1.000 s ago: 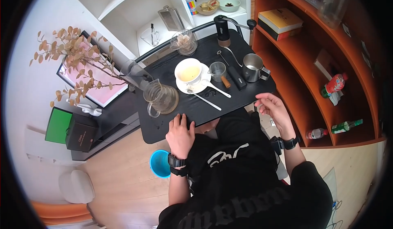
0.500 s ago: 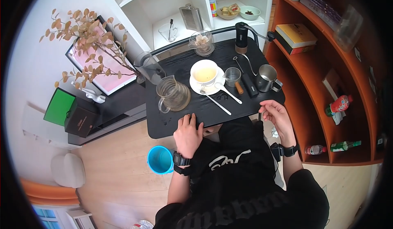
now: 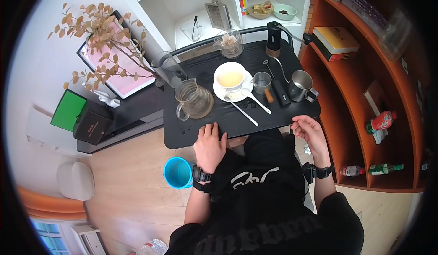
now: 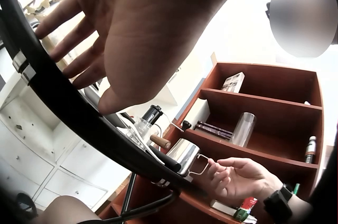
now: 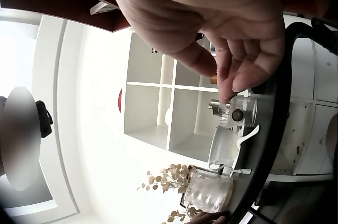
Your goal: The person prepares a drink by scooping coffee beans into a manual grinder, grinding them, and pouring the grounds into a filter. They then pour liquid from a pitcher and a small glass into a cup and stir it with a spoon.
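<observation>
The left hand rests with extended fingers on the front edge of the black table, below the glass server; in the left wrist view that hand lies over the dark rim. Off the table's right front corner, the right hand hangs with loosely curled fingers, holding nothing visible. Nearest to it is the steel pitcher. A white bowl of pale yellow liquid sits on a white saucer with two white-handled spoons. Beside them stand a small glass cup and a black frother.
At the table's back are a glass dripper and a black grinder. A tall glass cylinder leans at the left. A blue bucket stands on the floor; a red-brown shelf curves along the right.
The head view has shifted, so the table and its objects appear farther right. Both hands keep nearly the same pose, and the tableware has not moved on the table.
</observation>
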`<act>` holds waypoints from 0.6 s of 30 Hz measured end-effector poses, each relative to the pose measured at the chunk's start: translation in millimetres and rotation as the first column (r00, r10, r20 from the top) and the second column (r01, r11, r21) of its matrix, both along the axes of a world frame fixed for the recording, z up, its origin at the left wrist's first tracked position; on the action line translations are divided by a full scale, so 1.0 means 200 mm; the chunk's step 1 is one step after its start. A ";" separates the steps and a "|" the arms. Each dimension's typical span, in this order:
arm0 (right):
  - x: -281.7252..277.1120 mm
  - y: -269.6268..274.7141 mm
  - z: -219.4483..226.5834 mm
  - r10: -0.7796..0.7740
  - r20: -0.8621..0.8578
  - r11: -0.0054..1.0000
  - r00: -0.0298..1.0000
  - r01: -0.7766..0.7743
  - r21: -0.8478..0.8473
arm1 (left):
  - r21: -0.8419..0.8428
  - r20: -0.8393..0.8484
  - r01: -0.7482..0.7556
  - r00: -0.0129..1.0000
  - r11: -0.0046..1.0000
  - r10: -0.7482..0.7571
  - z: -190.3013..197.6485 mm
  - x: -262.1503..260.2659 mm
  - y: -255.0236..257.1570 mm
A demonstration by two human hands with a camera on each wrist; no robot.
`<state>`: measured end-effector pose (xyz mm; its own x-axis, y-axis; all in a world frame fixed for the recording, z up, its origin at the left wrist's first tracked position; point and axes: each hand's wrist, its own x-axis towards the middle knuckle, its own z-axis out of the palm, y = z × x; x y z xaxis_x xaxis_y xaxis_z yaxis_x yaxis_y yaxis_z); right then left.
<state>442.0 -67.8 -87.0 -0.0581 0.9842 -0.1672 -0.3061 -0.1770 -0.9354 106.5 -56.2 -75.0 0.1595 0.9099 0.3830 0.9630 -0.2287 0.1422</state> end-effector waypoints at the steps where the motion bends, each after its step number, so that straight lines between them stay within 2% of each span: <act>1: 0.01 -0.01 -0.01 0.002 -0.003 1.000 1.000 -0.002 -0.005 | 0.011 -0.001 0.003 1.000 1.000 -0.003 0.00 0.00 0.00; 18: 0.04 -0.03 0.03 -0.033 0.023 0.999 0.999 0.032 0.044 | -0.023 -0.038 0.003 0.999 1.000 -0.004 0.01 0.01 -0.01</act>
